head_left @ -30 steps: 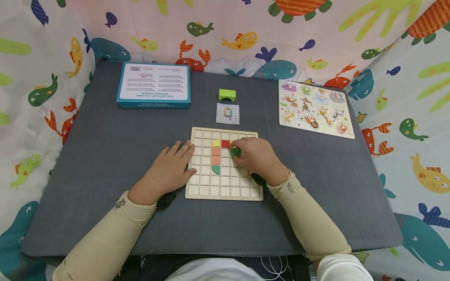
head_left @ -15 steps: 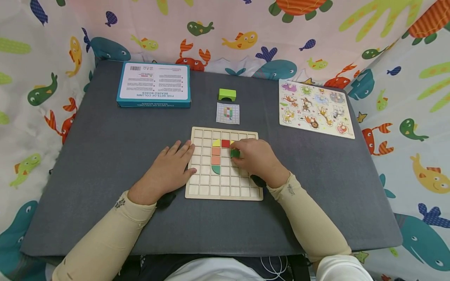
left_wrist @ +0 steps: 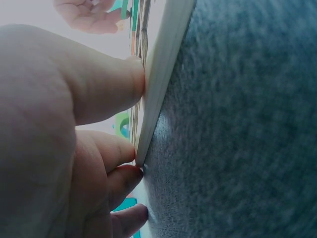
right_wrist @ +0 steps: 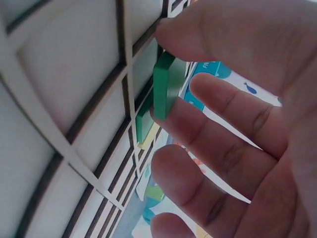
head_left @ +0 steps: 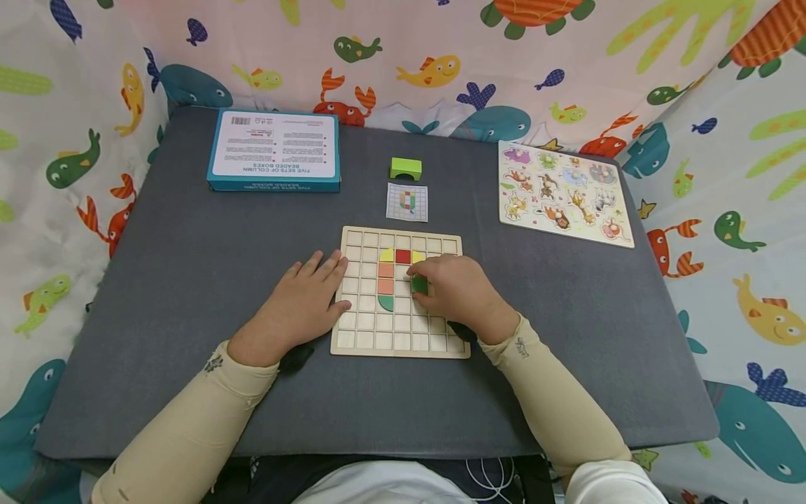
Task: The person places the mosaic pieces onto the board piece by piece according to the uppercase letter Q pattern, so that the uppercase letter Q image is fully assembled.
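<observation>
My right hand pinches a green tile between thumb and fingers, over the right part of a wooden grid board. In the right wrist view, another green tile sits in the grid beyond it, with a yellow tile behind. A red tile, a yellow corner tile, two salmon tiles and a teal quarter-round tile lie in the board. Fingers extended, my left hand rests at the board's left edge, thumb and fingertips touching it.
Beyond the board lies a small pattern card, with a lime-green arch block behind it. A blue-edged box stands back left; an animal puzzle board lies back right on the grey table.
My right hand has shifted slightly towards me, carrying the green tile down the column, and more of the upper-right yellow tile shows. The left hand stays at the board's edge.
</observation>
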A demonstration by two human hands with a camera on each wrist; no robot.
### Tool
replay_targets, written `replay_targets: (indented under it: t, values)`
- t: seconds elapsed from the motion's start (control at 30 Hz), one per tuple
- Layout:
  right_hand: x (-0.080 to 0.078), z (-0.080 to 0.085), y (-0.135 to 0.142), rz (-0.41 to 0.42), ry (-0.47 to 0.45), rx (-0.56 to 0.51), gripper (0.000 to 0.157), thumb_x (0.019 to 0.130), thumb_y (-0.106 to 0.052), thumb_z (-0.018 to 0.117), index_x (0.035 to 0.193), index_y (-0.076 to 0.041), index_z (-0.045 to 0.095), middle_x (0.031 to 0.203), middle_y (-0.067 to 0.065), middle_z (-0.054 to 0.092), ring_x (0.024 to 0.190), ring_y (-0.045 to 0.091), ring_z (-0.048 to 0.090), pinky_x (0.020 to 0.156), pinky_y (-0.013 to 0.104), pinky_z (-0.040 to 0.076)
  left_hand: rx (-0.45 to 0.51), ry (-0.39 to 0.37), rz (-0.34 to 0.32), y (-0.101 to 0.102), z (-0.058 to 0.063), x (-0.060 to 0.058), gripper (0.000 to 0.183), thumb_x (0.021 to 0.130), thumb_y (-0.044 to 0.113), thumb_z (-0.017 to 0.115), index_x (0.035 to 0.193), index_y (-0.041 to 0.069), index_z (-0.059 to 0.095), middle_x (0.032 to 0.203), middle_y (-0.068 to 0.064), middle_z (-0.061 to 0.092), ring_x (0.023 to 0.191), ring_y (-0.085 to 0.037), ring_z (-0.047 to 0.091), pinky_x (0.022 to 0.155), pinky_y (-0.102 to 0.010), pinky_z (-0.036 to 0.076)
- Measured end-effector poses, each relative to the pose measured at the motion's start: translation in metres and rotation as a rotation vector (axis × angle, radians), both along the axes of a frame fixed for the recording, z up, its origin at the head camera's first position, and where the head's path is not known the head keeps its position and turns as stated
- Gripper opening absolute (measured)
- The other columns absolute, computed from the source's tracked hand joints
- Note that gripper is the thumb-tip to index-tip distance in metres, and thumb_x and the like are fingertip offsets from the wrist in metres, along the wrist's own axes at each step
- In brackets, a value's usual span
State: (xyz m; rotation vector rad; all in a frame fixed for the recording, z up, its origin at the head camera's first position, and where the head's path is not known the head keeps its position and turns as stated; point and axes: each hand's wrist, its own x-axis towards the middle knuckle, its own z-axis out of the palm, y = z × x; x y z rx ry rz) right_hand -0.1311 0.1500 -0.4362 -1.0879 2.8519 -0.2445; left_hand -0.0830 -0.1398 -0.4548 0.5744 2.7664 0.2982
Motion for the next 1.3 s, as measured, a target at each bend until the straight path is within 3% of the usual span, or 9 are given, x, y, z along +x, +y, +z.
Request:
replay_targets:
  t: [0.73,0.93,1.1,1.3]
  values:
    - [0.003,0.003,0.002,0.003,-0.002,-0.012,0.034,0.088,-0.023,0.086,0.120,-0.013,0.081,0.103,0.001,0.078,0.092,0.019,0.072,0.078,0.041,0.060,0.003,0.002,0.000,0.000,0.002,0.001,0.078,0.110,0.041,0.060,0.169,0.001,0.027,0.175,-0.017,0.022,0.160,-0.043,0.017,0.126,-0.063,0.019]
    - [0.004,0.008,0.013,-0.019,-0.003,-0.013,0.034,0.089,-0.023,0.086,0.121,-0.013,0.080,0.105,0.001,0.078,0.092,0.019,0.071,0.075,0.041,0.059,0.004,-0.002,0.005,0.000,0.000,0.001,0.078,0.110,0.041,0.060,0.169,0.002,0.027,0.175,-0.018,0.022,0.160,-0.043,0.017,0.126,-0.063,0.019]
    - [0.005,0.011,0.037,-0.107,-0.014,-0.018,0.030,0.094,-0.024,0.080,0.122,-0.011,0.079,0.104,0.003,0.077,0.086,0.020,0.069,0.071,0.042,0.058,0.015,-0.004,0.000,-0.001,-0.001,0.001,0.079,0.110,0.041,0.059,0.169,0.002,0.026,0.175,-0.017,0.021,0.160,-0.043,0.016,0.126,-0.063,0.018]
    - [0.006,0.013,0.076,-0.287,-0.087,-0.036,0.029,0.102,-0.024,0.072,0.129,-0.013,0.077,0.111,0.003,0.077,0.075,0.017,0.061,0.063,0.039,0.052,0.015,-0.006,-0.003,-0.001,0.000,0.000,0.078,0.110,0.041,0.059,0.169,0.001,0.025,0.175,-0.017,0.020,0.160,-0.044,0.016,0.126,-0.063,0.018]
